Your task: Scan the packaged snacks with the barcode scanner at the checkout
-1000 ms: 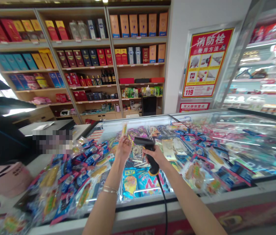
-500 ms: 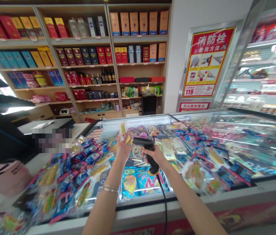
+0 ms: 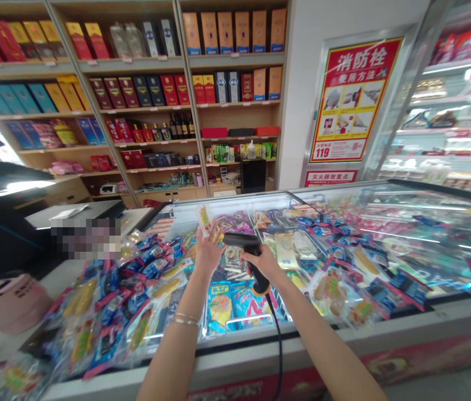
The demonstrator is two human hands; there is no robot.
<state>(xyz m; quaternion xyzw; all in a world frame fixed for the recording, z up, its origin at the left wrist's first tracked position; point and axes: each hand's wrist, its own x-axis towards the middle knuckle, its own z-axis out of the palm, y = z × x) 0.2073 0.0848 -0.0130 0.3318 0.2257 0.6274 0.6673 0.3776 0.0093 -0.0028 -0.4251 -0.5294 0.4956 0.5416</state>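
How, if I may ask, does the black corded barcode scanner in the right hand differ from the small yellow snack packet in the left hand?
The black corded barcode scanner is a rigid pistol-grip tool wrapped in the right hand, while the small yellow snack packet is a slim, soft-looking wrapper pinched by the left hand. The scanner is clearly larger than the packet. The scanner trails a black cable; the packet has none. Both are held above the glass-topped freezer.

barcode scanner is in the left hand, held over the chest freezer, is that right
No: the head view shows the barcode scanner in the right hand, not the left. It is held over the chest freezer, as you said.
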